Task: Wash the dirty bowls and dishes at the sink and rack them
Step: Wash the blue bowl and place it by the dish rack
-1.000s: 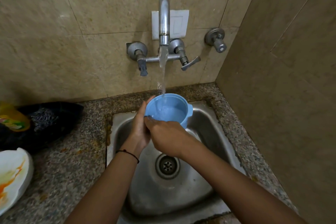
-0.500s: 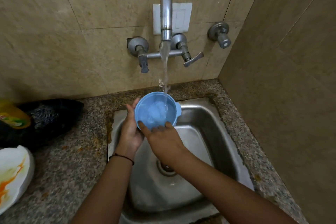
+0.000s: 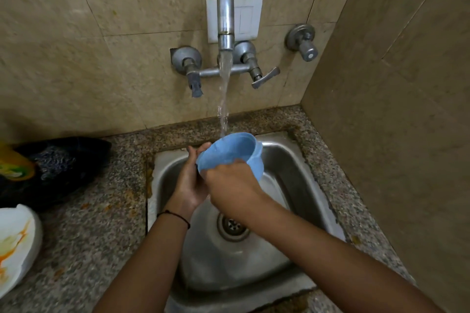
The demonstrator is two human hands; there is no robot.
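Note:
I hold a small blue plastic bowl [image 3: 234,152] over the steel sink [image 3: 292,160], tilted so its mouth faces left and down. Water from the wall tap [image 3: 225,15] runs onto its upper outer side. My left hand [image 3: 189,180] cups the bowl from the left, its fingers along the rim. My right hand [image 3: 231,185] grips the near side of the bowl from below and hides part of it. A dirty white plate [image 3: 17,241] with orange stains lies on the counter at the far left.
A dark cloth or bag [image 3: 56,168] and a yellow-green bottle [image 3: 12,165] lie on the granite counter [image 3: 101,231] left of the sink. The drain [image 3: 232,227] shows below my hands. Tiled walls close in behind and on the right.
The bowl was upright and filling under the stream; it is now tipped over to the left, with water hitting its outside. Both hands stayed on it.

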